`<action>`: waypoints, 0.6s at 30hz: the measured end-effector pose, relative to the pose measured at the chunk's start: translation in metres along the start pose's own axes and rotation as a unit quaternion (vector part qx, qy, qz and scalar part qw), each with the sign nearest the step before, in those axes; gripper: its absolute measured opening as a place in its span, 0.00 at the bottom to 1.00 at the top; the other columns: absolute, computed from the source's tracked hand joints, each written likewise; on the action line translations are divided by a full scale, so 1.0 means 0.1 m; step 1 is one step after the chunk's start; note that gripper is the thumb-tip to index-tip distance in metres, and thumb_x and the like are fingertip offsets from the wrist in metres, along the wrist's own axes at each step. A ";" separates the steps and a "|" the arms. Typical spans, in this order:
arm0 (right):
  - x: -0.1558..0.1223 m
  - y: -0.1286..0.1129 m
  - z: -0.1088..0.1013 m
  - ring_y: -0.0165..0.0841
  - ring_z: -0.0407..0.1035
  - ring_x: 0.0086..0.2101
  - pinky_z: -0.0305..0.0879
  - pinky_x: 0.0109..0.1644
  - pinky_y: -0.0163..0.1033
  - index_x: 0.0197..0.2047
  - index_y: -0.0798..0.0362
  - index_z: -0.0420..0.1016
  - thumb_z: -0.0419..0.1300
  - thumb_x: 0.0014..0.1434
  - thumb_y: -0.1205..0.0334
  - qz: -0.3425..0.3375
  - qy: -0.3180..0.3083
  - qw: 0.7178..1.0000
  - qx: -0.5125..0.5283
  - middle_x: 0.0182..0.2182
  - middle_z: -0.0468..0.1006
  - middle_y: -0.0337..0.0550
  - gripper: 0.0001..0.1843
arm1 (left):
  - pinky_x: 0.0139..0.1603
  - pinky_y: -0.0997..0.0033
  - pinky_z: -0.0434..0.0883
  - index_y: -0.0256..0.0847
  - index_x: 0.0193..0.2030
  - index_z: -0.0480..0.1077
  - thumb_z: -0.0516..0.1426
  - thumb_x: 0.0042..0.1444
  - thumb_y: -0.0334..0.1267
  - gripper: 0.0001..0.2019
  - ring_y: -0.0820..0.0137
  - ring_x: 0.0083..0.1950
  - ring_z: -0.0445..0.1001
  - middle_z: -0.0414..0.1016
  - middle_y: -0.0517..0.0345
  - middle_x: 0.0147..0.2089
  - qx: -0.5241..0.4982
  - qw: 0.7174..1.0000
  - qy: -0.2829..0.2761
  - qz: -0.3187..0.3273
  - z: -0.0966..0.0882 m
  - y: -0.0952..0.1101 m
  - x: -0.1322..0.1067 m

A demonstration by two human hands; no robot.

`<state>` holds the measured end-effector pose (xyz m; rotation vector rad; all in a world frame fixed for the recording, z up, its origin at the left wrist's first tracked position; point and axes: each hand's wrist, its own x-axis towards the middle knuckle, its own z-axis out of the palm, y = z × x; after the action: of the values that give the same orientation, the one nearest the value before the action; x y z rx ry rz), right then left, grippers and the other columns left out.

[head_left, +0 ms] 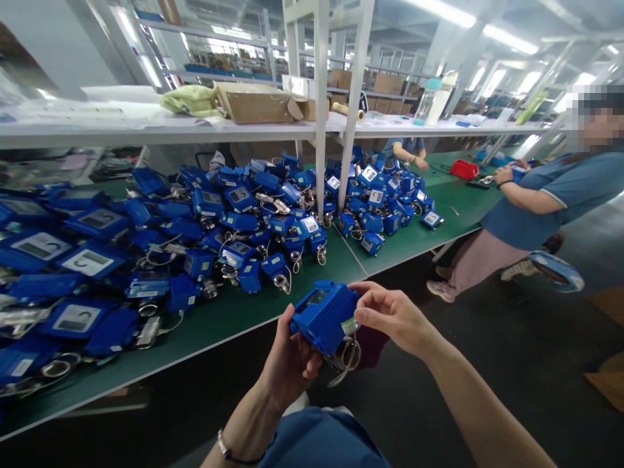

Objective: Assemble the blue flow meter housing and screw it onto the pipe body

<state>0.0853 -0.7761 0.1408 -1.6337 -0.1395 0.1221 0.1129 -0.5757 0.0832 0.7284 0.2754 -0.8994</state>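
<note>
A blue meter (324, 315) with a ribbed housing is held above my lap, in front of the bench edge. My left hand (292, 364) cradles it from below and the left, thumb up along its side. A metal pipe fitting (348, 354) and a pale cable hang from its underside. At its right end my right hand (390, 318) is closed, with thumb and forefinger pinched by a small green-and-white label (349, 326). Whether they grip the label or only the housing's edge is hard to see. Other fingertips of that hand are hidden behind the meter.
Many similar blue meters (92, 260) are heaped along the green bench (336, 260). A white post (320, 117) rises from it to a shelf (244, 133) bearing a cardboard box (258, 104). A co-worker (546, 195) stands at the right, near a red bin (464, 169); another person's arm (409, 156) reaches in behind.
</note>
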 end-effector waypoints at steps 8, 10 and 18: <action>0.08 -0.01 0.03 0.39 0.63 0.53 0.59 0.58 0.46 0.28 0.54 0.75 0.65 0.51 0.51 -0.019 -0.006 0.998 -0.059 0.54 0.69 0.48 0.14 | 0.11 0.86 0.52 0.30 0.30 0.70 0.40 0.58 0.64 0.35 0.81 0.12 0.61 0.72 0.49 0.21 0.004 1.000 0.001 -0.002 0.00 -0.01 -0.01; 0.08 -0.02 0.03 0.39 0.64 0.52 0.60 0.57 0.45 0.28 0.54 0.75 0.65 0.51 0.51 -0.017 -0.009 0.998 -0.057 0.54 0.68 0.48 0.14 | 0.11 0.86 0.53 0.30 0.29 0.70 0.40 0.58 0.64 0.36 0.80 0.13 0.62 0.72 0.48 0.22 0.006 1.000 -0.002 -0.005 0.00 -0.01 -0.01; 0.07 -0.04 0.03 0.37 0.61 0.55 0.58 0.57 0.42 0.28 0.53 0.75 0.64 0.52 0.53 -0.026 -0.005 0.996 -0.088 0.51 0.70 0.46 0.12 | 0.11 0.86 0.51 0.30 0.28 0.70 0.41 0.58 0.63 0.35 0.81 0.12 0.60 0.72 0.50 0.21 0.002 1.000 -0.011 -0.006 0.01 -0.02 -0.02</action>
<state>0.0914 -0.7719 0.1449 -1.8047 -0.2044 0.0793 0.1101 -0.5759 0.0840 0.7204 0.2586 -0.9199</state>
